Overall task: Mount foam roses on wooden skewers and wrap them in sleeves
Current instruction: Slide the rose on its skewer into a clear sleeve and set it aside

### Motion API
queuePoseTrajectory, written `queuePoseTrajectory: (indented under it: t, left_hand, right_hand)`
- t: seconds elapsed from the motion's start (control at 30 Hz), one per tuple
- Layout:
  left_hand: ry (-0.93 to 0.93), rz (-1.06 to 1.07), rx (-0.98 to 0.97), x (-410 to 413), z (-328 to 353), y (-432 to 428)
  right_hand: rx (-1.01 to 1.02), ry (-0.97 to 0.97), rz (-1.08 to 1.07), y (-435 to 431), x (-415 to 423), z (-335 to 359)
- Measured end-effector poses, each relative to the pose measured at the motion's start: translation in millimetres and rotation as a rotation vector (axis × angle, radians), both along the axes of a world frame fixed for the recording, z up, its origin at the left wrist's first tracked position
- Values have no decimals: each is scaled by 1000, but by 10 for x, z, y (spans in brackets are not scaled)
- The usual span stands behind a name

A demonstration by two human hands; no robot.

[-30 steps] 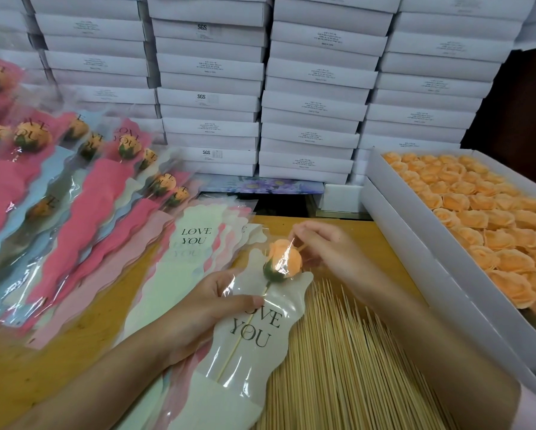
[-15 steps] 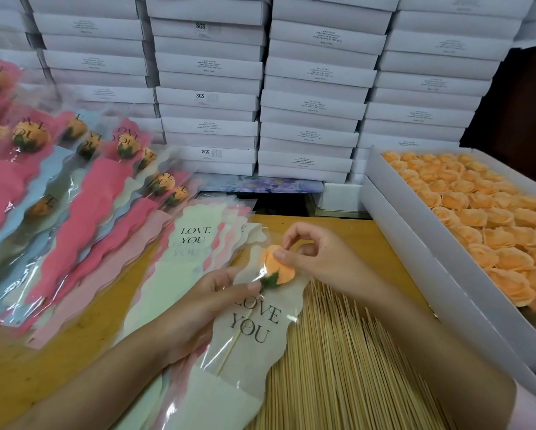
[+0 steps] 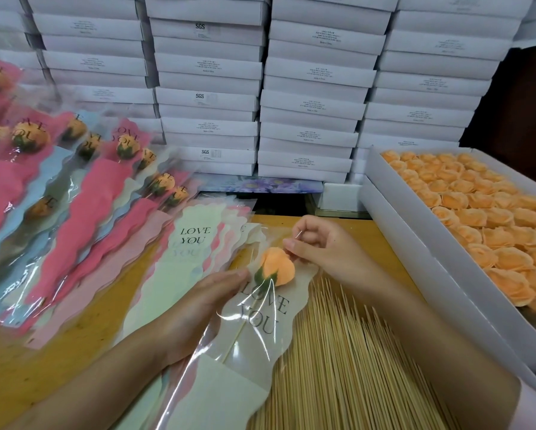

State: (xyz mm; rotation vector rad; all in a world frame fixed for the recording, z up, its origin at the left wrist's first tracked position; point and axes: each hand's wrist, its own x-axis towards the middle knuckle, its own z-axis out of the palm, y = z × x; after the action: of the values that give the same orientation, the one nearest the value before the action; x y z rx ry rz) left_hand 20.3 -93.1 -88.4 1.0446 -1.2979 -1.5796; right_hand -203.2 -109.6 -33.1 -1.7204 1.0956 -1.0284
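An orange foam rose [image 3: 277,270] with green sepals sits on a wooden skewer [image 3: 240,335] inside a clear and cream "LOVE YOU" sleeve [image 3: 245,361]. My left hand [image 3: 198,305] holds the sleeve's left side, thumb lying just below the rose. My right hand [image 3: 325,246] is at the rose's upper right, fingertips touching the petals through the sleeve's clear top edge, which it pinches. A bed of loose skewers [image 3: 347,361] lies under and right of the sleeve.
A white box [image 3: 415,252] packed with orange foam roses stands at the right. Several finished wrapped roses [image 3: 74,193] fan out on the left. Empty sleeves [image 3: 192,243] lie stacked in the middle. White cartons [image 3: 307,88] are stacked along the back.
The rose has slid deeper into the sleeve, toward me. My right hand moved from the rose's top to its upper right. My left hand shifted slightly with the sleeve.
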Motion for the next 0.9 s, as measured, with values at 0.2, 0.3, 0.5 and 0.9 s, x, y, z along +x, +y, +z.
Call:
queuePoseTrajectory:
  t: [0.2, 0.3, 0.5, 0.9]
  left_hand:
    - [4, 40, 70, -7, -3, 13]
    - [11, 49, 96, -20, 6, 32]
    - [-9, 72, 40, -91, 103, 114]
    - [10, 105, 130, -117, 238, 224]
  right_hand:
    - [58, 12, 42, 9, -5, 6]
    - [75, 33, 71, 8, -9, 14]
    - [126, 33, 113, 31, 8, 28]
    - [213, 66, 179, 23, 9, 2]
